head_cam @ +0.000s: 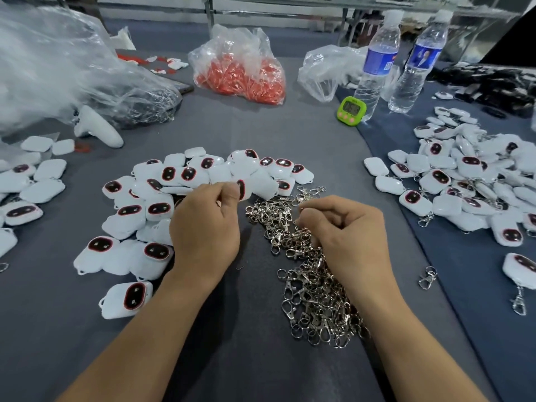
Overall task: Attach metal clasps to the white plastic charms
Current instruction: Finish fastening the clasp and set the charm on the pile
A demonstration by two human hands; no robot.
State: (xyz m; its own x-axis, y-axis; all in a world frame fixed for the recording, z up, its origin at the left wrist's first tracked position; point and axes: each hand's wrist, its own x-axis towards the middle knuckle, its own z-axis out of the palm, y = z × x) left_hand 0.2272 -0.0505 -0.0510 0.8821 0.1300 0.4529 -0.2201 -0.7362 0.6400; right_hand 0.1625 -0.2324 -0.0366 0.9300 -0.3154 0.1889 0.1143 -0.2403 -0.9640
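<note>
Pinching a charm (242,189) between thumb and fingertips, the left hand (203,224) sits at the near edge of a heap of loose charms (185,175) spread ahead and to its left on the bench (246,343). The right hand (345,230) rests with fingers curled on the clasps (313,285) piled between and under the hands; whether it grips one I cannot tell. Well to its right lie other charms (464,175), some with clasps on.

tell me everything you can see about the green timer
The timer is small, lime green and plastic-looking, with rounded corners, a grey screen whose digits are too blurred to read, and pink buttons below it. It stands propped, leaning back, on the grey cloth, right against the foot of a bottle. Whether they touch is unclear.
</note>
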